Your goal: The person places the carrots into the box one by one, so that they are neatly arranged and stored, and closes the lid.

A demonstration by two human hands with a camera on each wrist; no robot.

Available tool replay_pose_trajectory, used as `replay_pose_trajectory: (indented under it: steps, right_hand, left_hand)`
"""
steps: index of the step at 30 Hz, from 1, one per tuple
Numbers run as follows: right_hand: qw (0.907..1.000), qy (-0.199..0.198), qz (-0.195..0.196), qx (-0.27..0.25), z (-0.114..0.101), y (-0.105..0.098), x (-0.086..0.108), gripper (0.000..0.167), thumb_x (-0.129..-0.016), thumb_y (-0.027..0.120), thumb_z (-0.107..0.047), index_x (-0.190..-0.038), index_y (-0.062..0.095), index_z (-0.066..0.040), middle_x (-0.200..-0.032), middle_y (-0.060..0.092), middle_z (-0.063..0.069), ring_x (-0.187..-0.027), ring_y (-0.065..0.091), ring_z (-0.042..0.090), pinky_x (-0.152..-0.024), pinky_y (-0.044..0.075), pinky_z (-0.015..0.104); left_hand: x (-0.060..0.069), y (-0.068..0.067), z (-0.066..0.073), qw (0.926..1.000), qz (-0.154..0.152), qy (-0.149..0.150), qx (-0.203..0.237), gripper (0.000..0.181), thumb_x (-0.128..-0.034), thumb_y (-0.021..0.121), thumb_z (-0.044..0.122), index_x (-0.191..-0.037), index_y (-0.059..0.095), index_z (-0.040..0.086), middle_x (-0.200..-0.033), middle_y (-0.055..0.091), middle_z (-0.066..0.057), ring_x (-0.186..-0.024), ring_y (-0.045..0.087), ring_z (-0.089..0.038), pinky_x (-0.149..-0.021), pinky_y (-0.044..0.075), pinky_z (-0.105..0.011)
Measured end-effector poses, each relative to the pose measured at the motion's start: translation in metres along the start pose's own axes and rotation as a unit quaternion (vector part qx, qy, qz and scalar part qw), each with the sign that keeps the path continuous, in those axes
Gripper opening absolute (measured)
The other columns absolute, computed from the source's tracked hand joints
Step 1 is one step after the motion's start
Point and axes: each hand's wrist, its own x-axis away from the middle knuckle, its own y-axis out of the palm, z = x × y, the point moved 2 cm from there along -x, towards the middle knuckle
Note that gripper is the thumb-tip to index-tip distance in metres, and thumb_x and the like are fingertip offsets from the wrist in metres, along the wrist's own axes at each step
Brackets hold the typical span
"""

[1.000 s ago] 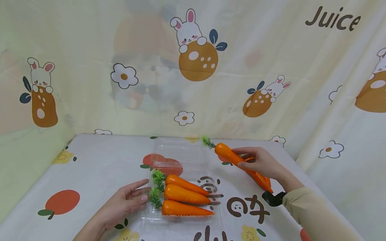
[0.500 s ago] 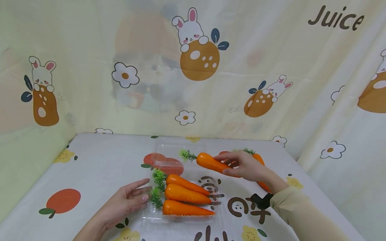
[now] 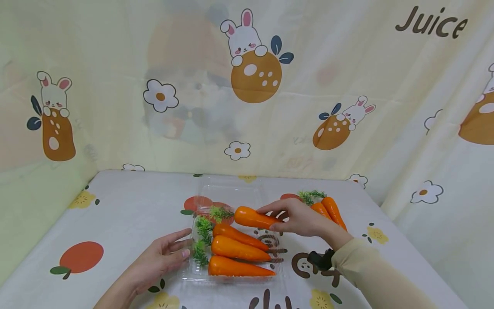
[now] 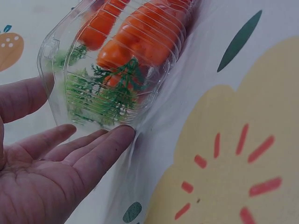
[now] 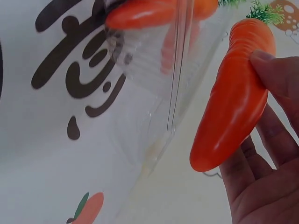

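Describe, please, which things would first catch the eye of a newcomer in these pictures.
Probably the three bright orange carrots, lying side by side in the open clear container on the tablecloth. Next comes the held carrot, gripped by the right hand near the container's far side, with the left hand at the container's left end. Behind, a large rabbit print stands out on the pale curtain.

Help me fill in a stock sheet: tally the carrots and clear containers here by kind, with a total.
Clear container: 1
Carrots: 6 visible (3 in the container, 1 held in the right hand, 2 on the cloth)
Total: 7
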Motion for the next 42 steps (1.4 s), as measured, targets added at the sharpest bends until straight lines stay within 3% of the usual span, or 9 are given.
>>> replay_pose_trajectory:
  steps: [24,42]
  right_hand:
    - [0.9981,0.002,-0.062,0.004,-0.007,0.023,-0.029,0.042,-0.094,0.071,-0.006,-0.134,0.069,-0.016,-0.132,0.071,0.003,-0.105,0.068,0.015,-0.09,0.058,0.021]
    - [0.9952,0.033,-0.074,-0.054,-0.002,0.039,-0.042,0.044,-0.093,0.07,0.0,-0.135,0.068,-0.015,-0.133,0.069,0.006,-0.113,0.069,0.022,-0.096,0.061,0.033]
  left_hand:
    - [-0.001,0.0,0.001,1.0,-0.004,-0.001,0.005,0.075,-0.1032,0.062,0.024,-0.16,0.022,-0.004,-0.159,0.033,-0.033,-0.142,0.047,-0.045,-0.103,0.056,-0.045]
    - [-0.001,-0.001,-0.001,0.9999,-0.014,0.006,0.003,0.074,-0.1043,0.06,0.024,-0.16,0.021,-0.004,-0.159,0.035,-0.033,-0.142,0.047,-0.045,-0.104,0.055,-0.045]
